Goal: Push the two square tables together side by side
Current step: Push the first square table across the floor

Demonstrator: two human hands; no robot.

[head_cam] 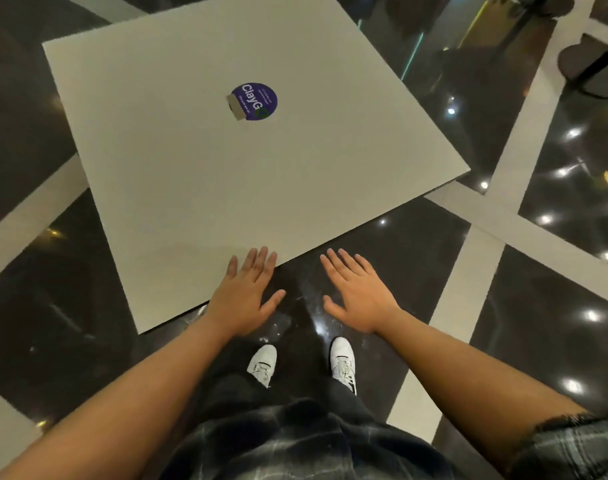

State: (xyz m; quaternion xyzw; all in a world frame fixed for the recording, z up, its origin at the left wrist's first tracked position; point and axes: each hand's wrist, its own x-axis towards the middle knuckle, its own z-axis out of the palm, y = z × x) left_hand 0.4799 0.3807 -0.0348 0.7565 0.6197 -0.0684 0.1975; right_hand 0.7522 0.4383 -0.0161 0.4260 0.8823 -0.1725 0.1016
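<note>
Approach step, no push begun by the look of it. Left hand (245, 294) flat and spread over near edge of square table (198, 174), contact unclear; right hand (356, 294) spread over floor, empty. Next: both palms on that edge, level shove. Pale top, round purple sticker (254, 101) at centre. Second table not seen.

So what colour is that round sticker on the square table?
Purple, with white lettering, on the round sticker near the middle of the pale square table; head view.
</note>
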